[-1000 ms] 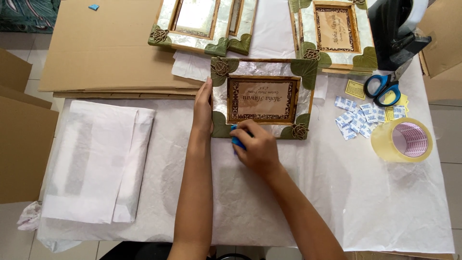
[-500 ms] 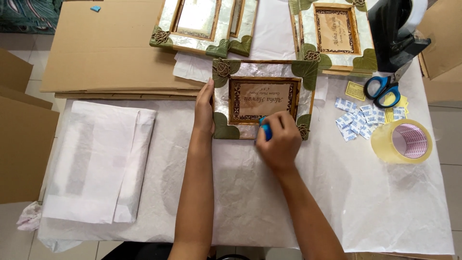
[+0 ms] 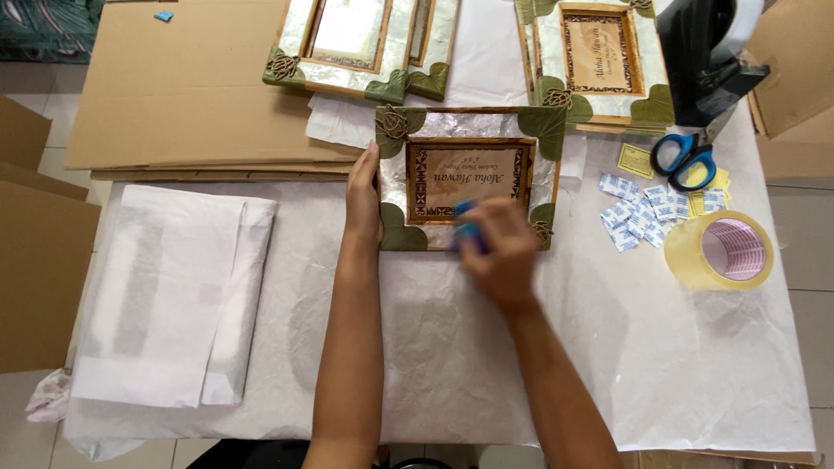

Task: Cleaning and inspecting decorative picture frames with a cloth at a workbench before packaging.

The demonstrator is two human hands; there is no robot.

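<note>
We are steadying the decorated picture frame [image 3: 470,177], lying flat on the white tissue paper [image 3: 434,347] at table centre. Risk, as we judge it: rubbing too hard could be shifting the frame or loosening its leaf corner pieces; the right hand is motion-blurred. Left hand [image 3: 362,195] is lying open, fingers flat against the frame's left edge. Right hand [image 3: 499,252] is closing around a small blue object [image 3: 466,227], pressing it on the frame's lower border.

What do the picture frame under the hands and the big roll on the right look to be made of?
The picture frame looks like pearly shell veneer, glossy and mottled silver, with green leaf-shaped corners and a dark wood inner border. The tape roll seems to be clear plastic packing tape, yellowish and translucent.
</note>
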